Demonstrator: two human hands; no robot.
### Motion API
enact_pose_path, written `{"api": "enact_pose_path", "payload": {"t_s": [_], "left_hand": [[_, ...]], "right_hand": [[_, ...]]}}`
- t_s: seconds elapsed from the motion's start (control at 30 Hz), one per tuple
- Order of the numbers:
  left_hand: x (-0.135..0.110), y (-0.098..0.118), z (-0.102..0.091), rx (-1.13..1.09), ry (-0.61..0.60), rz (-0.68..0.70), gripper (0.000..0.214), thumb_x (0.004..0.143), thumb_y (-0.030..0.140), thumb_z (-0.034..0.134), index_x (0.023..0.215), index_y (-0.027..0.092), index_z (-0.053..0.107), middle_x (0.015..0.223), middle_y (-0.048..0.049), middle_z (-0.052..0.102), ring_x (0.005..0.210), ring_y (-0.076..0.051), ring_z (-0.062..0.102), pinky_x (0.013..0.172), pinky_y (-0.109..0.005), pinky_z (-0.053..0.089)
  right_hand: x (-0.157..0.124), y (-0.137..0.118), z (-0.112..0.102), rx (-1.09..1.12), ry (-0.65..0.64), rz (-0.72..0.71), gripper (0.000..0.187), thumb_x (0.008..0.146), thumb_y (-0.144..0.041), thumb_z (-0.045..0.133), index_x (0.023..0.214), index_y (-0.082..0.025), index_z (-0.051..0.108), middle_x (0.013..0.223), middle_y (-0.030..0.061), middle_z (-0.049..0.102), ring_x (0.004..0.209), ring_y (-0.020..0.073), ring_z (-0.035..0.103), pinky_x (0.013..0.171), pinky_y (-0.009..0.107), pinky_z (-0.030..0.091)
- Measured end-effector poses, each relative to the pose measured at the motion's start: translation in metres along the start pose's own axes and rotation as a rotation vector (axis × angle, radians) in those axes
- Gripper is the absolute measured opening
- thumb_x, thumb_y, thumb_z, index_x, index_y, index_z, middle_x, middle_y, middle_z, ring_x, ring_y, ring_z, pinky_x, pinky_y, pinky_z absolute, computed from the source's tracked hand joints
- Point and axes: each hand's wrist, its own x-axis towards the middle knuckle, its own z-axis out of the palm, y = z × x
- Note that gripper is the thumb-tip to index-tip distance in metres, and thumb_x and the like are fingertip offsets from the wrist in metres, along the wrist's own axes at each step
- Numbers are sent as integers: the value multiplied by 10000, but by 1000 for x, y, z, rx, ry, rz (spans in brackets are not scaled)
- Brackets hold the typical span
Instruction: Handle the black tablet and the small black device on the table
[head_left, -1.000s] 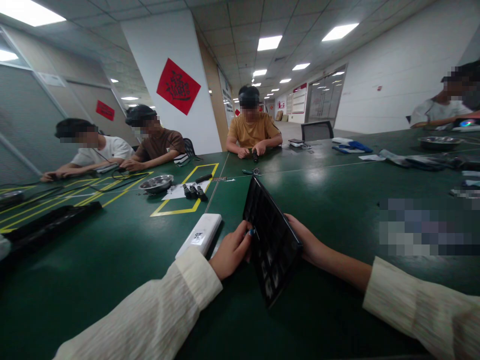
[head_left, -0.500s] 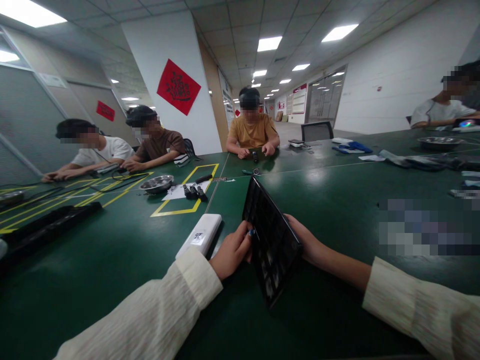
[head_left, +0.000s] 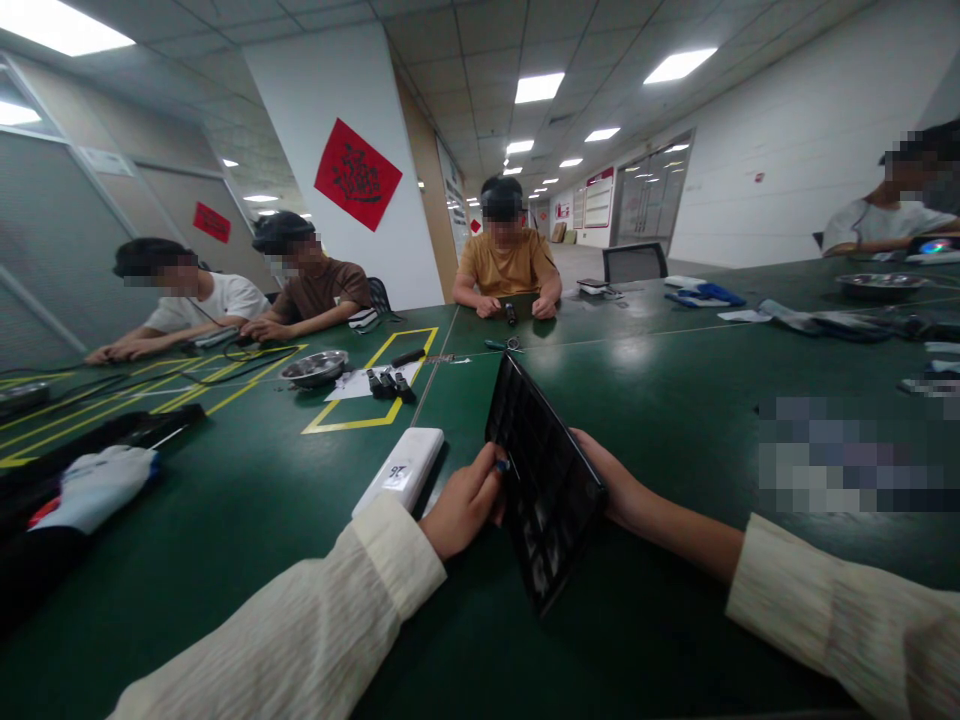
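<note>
A black tablet [head_left: 546, 485] with a glossy, reflecting face stands tilted on edge before me, above the green table. My right hand [head_left: 600, 472] grips it from behind along its right side; most of those fingers are hidden by it. Closed in a pinch, my left hand [head_left: 471, 500] rests at the tablet's left edge, against its glossy face. A small blue bit [head_left: 502, 465] shows at the fingertips, too small to name. Just beyond my left wrist lies a white box-shaped device [head_left: 400, 468] marked with a handwritten label.
A co-worker's white-gloved hand [head_left: 109, 482] is over a long black tray [head_left: 45, 470] at left. A metal bowl [head_left: 315, 367], black parts [head_left: 390, 385] on paper and pliers [head_left: 504, 346] lie farther off. Other people sit around the green table [head_left: 645, 400].
A co-worker's gloved hand and dark sleeve have come in at the left, over the black tray. My hands and the tablet have hardly moved.
</note>
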Motion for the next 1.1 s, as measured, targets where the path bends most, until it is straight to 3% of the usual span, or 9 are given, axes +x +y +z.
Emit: {"api": "enact_pose_path", "payload": {"t_s": [0.67,0.9,1.1], "left_hand": [[1,4,-3,267,32,-20,311,923,420,264,862,204,480,553,35,525,528,-137,531,535,-234,362],[5,0,-3,265,70,-43,377,919,446,239,736,198,457,542,17,527,530,-141,515,532,-240,361],[3,2,-3,282,106,-51,259,915,388,268,885,197,442,633,4,570,589,-155,548,575,-248,375]], "right_hand": [[2,4,-1,-19,6,-9,363,787,-423,496,1092,-228,481,675,5,623,518,153,558,464,271,399],[3,14,-7,-8,-120,-6,480,833,-572,400,1178,-247,324,675,-20,599,441,119,543,372,202,359],[2,12,-6,-48,-128,10,488,826,-572,419,1172,-251,291,655,-27,580,435,109,550,360,172,373]]}}
